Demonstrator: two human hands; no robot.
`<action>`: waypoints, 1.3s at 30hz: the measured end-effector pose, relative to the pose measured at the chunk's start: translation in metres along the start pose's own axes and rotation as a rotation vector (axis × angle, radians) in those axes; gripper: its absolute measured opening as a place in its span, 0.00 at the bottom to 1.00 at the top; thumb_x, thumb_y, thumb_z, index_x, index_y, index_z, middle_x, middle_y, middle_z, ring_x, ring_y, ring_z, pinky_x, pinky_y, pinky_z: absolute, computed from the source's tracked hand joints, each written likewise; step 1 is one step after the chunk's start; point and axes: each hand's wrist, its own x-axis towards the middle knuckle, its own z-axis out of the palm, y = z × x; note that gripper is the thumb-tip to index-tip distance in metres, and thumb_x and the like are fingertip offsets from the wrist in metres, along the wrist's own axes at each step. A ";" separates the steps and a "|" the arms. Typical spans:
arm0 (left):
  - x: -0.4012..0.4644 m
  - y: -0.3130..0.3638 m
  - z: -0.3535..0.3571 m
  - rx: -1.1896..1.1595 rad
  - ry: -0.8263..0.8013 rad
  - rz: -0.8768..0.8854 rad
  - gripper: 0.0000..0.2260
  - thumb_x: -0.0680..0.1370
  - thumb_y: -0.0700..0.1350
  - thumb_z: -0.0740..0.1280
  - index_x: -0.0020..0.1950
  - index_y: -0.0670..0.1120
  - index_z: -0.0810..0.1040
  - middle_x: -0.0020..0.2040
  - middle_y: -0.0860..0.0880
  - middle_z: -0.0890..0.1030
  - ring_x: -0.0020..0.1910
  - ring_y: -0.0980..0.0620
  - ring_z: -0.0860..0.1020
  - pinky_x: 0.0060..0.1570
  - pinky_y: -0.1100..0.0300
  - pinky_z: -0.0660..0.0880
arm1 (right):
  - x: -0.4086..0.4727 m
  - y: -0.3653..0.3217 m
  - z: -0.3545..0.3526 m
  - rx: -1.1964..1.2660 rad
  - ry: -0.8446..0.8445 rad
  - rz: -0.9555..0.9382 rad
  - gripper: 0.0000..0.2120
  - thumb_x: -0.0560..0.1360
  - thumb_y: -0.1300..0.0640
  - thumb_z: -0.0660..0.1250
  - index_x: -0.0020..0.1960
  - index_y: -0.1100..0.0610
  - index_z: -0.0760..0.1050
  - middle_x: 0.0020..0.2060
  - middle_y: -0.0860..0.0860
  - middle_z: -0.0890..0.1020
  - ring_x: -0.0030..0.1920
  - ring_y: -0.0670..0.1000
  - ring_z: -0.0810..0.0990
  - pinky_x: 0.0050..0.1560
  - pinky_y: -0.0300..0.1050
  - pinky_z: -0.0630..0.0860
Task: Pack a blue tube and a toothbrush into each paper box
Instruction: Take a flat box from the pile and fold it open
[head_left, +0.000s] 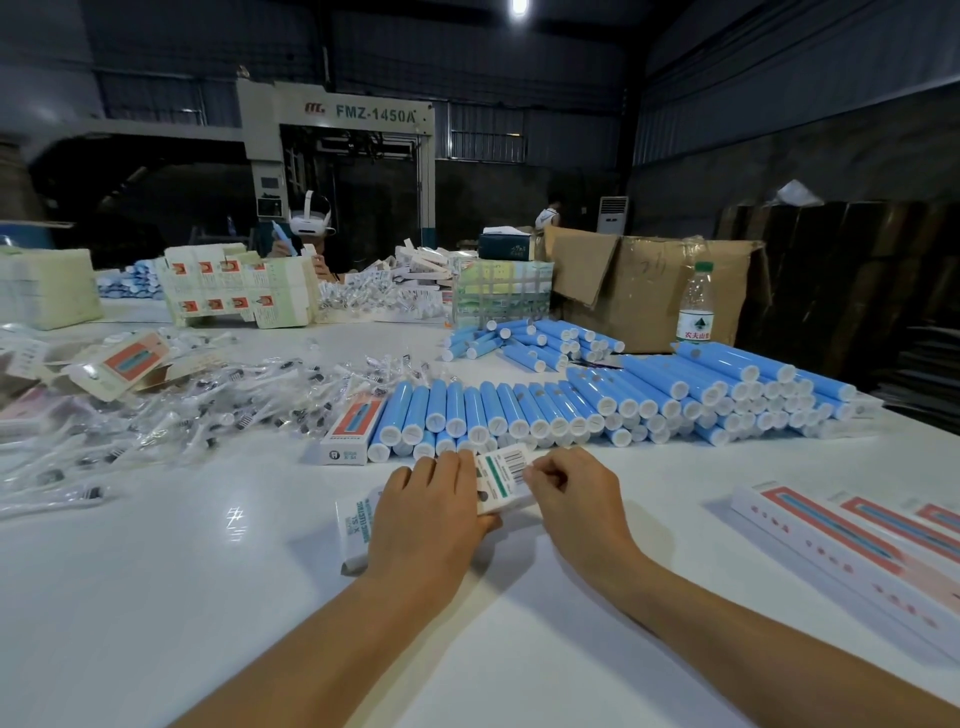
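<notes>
Head view had one paper box (493, 480) lying on the white table (182, 597), left hand (426, 519) gripping its middle and right hand (576, 499) pinching the barcoded end flap. Just beyond, one closed box (350, 428) beside a stacked row of blue tubes (597, 405), too many to count. Three packed boxes (852, 551) at right, wrapped toothbrushes (171, 410) heaped left. Dim warehouse, a machine (337, 156) behind.

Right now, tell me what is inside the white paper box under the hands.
Cannot tell: the white paper box lies flat on the white table, left hand gripping it, right hand pinching its barcoded end flap; its contents are covered.
</notes>
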 end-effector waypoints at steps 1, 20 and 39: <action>0.000 0.000 0.000 -0.006 0.007 -0.003 0.32 0.78 0.65 0.54 0.74 0.46 0.55 0.67 0.49 0.67 0.63 0.50 0.67 0.59 0.58 0.63 | 0.001 -0.001 0.000 0.042 0.001 0.009 0.12 0.76 0.61 0.66 0.35 0.53 0.73 0.37 0.49 0.77 0.38 0.46 0.74 0.33 0.31 0.69; 0.001 0.003 -0.006 -0.046 0.005 -0.004 0.31 0.78 0.64 0.53 0.74 0.46 0.55 0.67 0.50 0.67 0.63 0.50 0.67 0.58 0.58 0.63 | 0.004 -0.002 -0.003 0.180 -0.005 0.016 0.10 0.77 0.62 0.65 0.38 0.53 0.76 0.37 0.48 0.80 0.39 0.45 0.77 0.32 0.31 0.71; 0.013 -0.014 -0.039 -0.634 0.206 -0.169 0.22 0.77 0.62 0.54 0.62 0.48 0.68 0.53 0.51 0.74 0.49 0.51 0.74 0.40 0.56 0.68 | 0.000 -0.010 -0.007 0.340 0.007 -0.189 0.12 0.80 0.59 0.61 0.56 0.42 0.72 0.41 0.47 0.77 0.38 0.41 0.73 0.39 0.33 0.70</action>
